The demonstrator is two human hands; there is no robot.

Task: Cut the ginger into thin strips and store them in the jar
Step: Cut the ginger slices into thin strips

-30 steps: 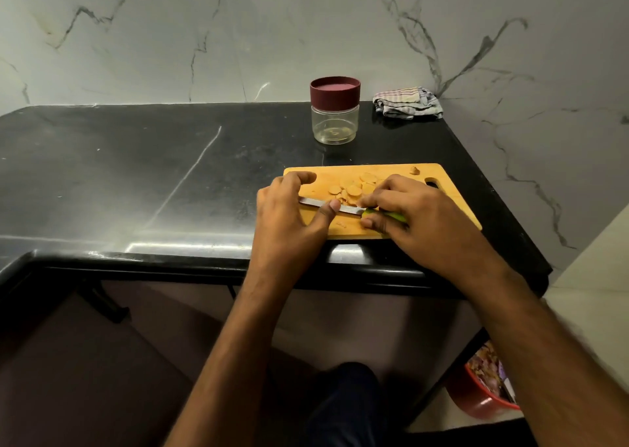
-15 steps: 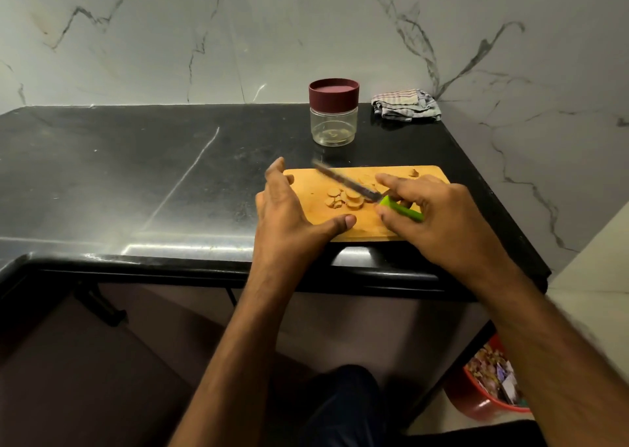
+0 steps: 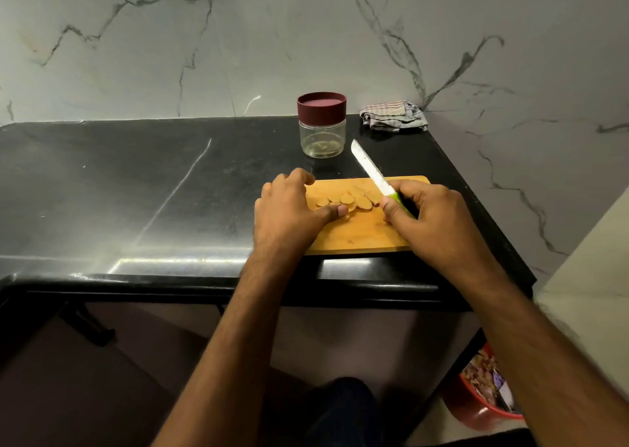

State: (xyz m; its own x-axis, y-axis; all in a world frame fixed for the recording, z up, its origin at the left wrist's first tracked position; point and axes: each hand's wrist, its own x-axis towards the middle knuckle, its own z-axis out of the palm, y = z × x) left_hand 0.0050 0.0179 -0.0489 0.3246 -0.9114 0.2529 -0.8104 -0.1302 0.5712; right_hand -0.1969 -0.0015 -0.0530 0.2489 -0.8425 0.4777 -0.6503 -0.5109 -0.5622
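Ginger slices (image 3: 347, 199) lie in a loose row on the cutting board (image 3: 357, 235), at its far-left part, roughly 11 o'clock of board centre. They are rounds, not yet strips.

Left hand (image 3: 289, 208): rests on the board's left edge, thumb tip touching the nearest slice, fingers loosely curled at the far corner; grips nothing.

Right hand (image 3: 439, 222): fingers wrapped round the green handle of the knife (image 3: 371, 171). Blade is raised off the board, tip pointing to 11 o'clock toward the jar (image 3: 322, 125).

Jar stands on the table at 12 o'clock of the board, well apart from it, maroon lid on, apparently empty. Folded cloth (image 3: 394, 116) at 1 o'clock, against the wall.

Assessment: step in hand is slices-to-strips; task approx. mid-way.

Recommendations:
- Stack or overlap a few rounds w/ the left hand before cutting.
- Tuck fingertips and thumb back; thumb now sits close to the cutting line.
- Lower blade square across the stack, narrow even spacing.
- Board overhangs nothing visible, but may slide; keep the left hand's weight on it.
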